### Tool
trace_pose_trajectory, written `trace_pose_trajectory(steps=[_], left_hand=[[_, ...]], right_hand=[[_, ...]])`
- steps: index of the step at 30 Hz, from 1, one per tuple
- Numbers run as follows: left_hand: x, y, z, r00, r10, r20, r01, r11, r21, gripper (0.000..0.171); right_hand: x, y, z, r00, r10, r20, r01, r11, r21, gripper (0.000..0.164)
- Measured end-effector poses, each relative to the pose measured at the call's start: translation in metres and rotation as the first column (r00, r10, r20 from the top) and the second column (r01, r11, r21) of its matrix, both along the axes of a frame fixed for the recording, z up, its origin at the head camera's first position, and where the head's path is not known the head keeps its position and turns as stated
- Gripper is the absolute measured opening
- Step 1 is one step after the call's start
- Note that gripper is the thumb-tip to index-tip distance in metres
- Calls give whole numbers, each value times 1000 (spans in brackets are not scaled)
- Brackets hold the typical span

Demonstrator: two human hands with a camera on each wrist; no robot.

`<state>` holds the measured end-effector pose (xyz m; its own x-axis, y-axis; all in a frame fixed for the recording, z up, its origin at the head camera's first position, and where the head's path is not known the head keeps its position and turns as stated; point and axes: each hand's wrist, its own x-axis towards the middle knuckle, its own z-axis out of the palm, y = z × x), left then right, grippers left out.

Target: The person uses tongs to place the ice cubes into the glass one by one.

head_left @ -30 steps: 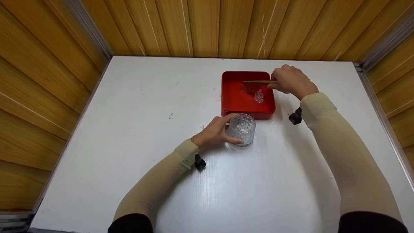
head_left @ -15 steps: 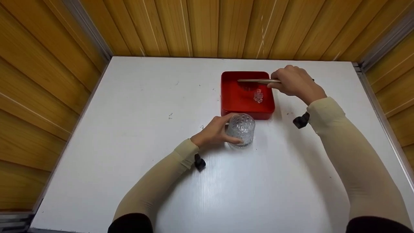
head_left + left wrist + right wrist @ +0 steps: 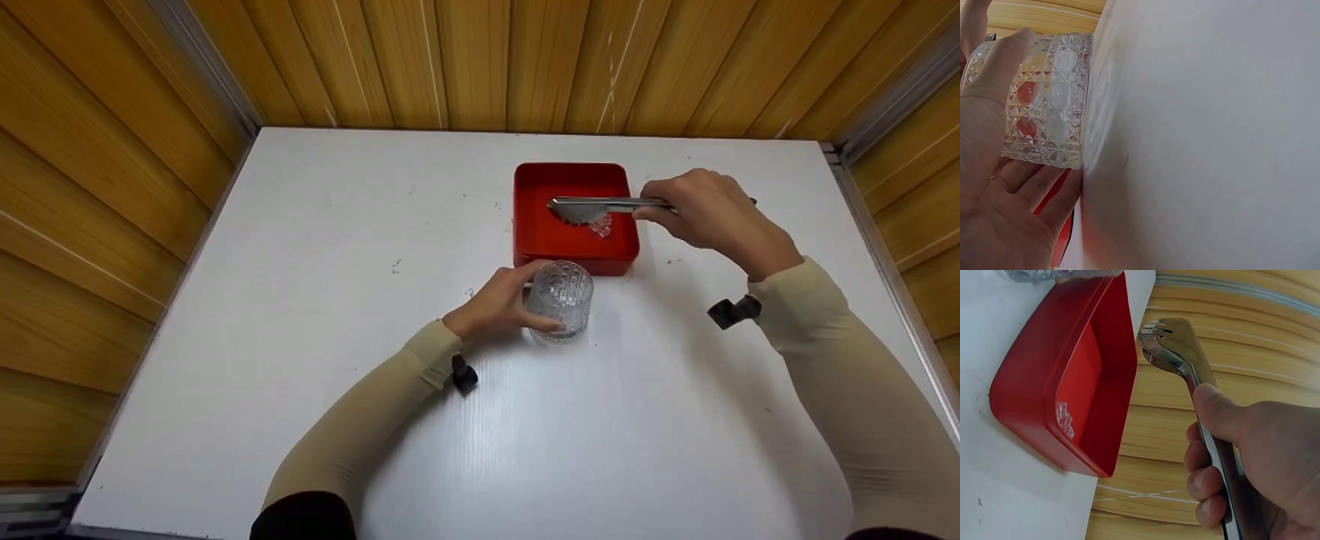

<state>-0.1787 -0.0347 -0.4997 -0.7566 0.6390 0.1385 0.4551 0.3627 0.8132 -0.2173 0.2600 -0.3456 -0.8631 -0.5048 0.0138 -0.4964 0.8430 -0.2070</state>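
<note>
A clear cut-glass tumbler (image 3: pixel 561 300) stands upright on the white table, just in front of a red square box (image 3: pixel 576 266). My left hand (image 3: pixel 499 304) holds the tumbler, thumb on the near side (image 3: pixel 999 73) and fingers behind it. Metal serving tongs (image 3: pixel 607 205) are gripped in my right hand (image 3: pixel 709 210). Their toothed tips (image 3: pixel 1157 343) are close together over the box in the head view; I cannot tell whether anything is pinched between them. Inside the box lies a small cluster of clear ice-like pieces (image 3: pixel 1064 419), partly covered by the tongs in the head view.
The white table (image 3: pixel 300 300) carries a few small dark marks and specks. Wood-panelled walls (image 3: pixel 480 67) enclose its back and sides. A small black wrist camera (image 3: pixel 733 311) hangs below each sleeve cuff.
My right hand has drawn back toward me and to the right. The tongs have come up from the box and turned, showing their toothed side. My left hand stays still on the tumbler.
</note>
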Motion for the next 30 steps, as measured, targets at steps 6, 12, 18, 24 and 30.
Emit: trace_pose_trajectory(steps=[6,12,18,24,30], left_hand=[[0,-2,1,1000,5,-14,-6,1000,-23,87],[2,-2,1,1000,3,-2,-3,999,-32,90],[2,-2,1,1000,-2,7,2,1000,-6,85],[3,-1,0,1000,-6,13,6,1000,13,81],[3,-3,0,1000,-8,11,8,1000,15,84]], right_hand=[[19,-1,0,998,40,-39,-41,999,-9,9],[37,-2,-2,995,81,-59,-82,996,-26,6],[54,0,-8,987,133,-85,-139,988,-65,8],[66,1,-18,969,211,-128,-227,966,-123,9],[72,0,-24,968,221,-116,-235,963,-133,8]])
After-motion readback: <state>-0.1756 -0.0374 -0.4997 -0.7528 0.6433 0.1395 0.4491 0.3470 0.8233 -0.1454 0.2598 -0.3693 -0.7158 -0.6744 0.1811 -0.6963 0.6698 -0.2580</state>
